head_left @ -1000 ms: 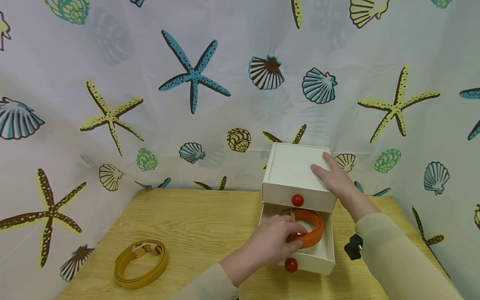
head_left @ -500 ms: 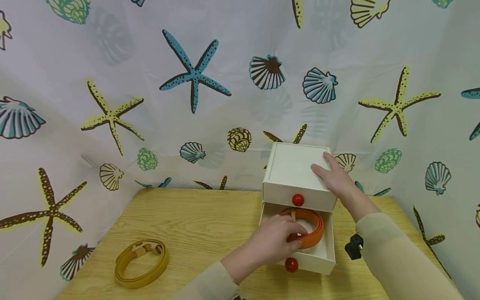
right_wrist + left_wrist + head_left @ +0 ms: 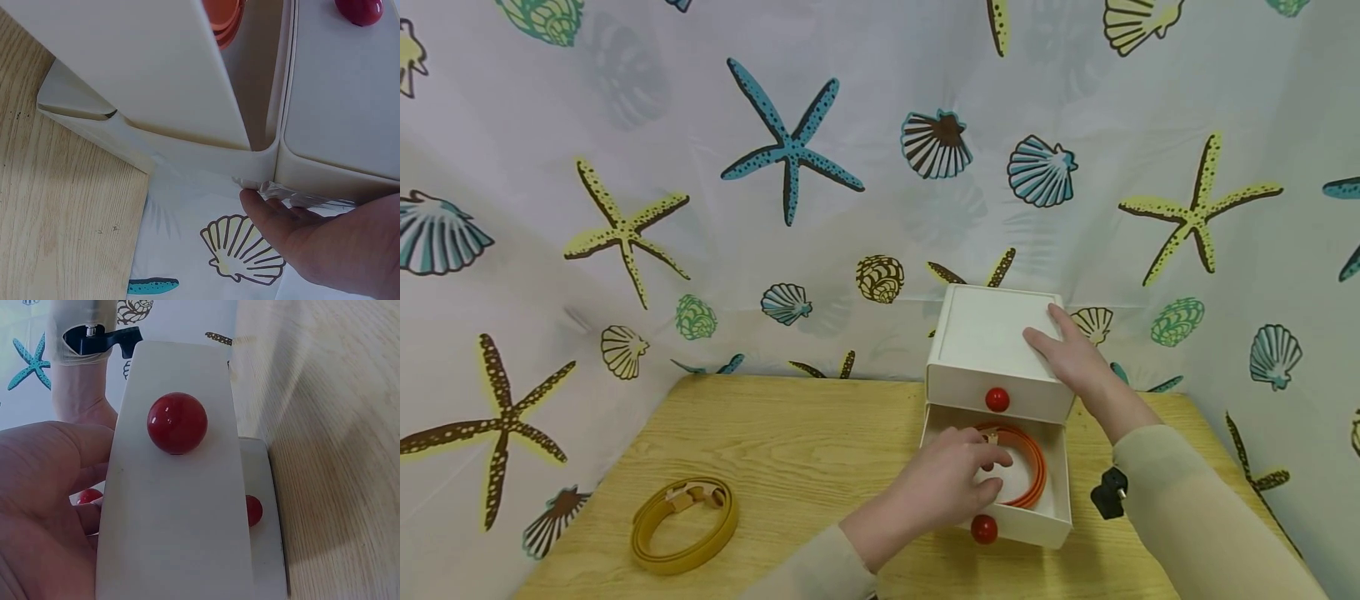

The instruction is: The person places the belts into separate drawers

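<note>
A white two-drawer box (image 3: 985,333) stands at the back right of the wooden table (image 3: 790,450). Its lower drawer (image 3: 1026,525) is pulled out, and a coiled orange belt (image 3: 1036,471) lies flat inside it. My left hand (image 3: 955,487) hovers over the drawer's left side with loosely curled fingers that hide that side of the belt; it grips nothing. The left wrist view shows the left hand (image 3: 44,506) beside the drawer front and its red knob (image 3: 177,423). My right hand (image 3: 1067,354) rests flat on the box top, fingertips at its back right corner (image 3: 325,250).
A coiled yellow belt (image 3: 683,525) lies on the table's front left. A shell-and-starfish curtain (image 3: 790,158) closes off the back and both sides. Bare tabletop stretches between the yellow belt and the box.
The orange belt, held raised by the left hand's thumb and fingers before, now lies flat in the drawer. The left hand's grip has loosened. The right hand has not moved.
</note>
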{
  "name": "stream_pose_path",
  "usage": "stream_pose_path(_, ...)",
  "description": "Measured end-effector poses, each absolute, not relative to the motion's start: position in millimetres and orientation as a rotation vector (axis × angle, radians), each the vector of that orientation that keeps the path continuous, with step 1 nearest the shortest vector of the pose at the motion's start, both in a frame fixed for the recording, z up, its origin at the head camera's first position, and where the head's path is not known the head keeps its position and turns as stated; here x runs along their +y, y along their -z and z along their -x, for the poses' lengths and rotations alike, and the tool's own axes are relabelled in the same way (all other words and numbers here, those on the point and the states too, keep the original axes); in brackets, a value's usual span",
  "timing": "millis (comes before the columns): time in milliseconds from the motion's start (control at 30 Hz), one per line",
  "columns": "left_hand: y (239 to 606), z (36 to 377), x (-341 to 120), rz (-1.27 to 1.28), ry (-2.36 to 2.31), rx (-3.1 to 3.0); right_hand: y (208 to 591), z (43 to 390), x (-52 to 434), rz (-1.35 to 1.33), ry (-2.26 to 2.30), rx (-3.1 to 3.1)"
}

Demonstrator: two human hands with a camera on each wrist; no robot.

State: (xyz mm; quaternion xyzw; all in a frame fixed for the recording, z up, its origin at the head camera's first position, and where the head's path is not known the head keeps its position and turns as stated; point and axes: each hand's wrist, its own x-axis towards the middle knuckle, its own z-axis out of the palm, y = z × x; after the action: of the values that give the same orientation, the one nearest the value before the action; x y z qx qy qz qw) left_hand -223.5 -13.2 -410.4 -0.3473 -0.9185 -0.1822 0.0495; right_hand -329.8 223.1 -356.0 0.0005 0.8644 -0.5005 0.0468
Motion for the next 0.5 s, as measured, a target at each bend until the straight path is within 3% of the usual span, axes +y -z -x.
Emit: stream_pose_path(500,406,205,-19,1.027,0.831,-2.724,356,329,223,0.017,1.54,2.635)
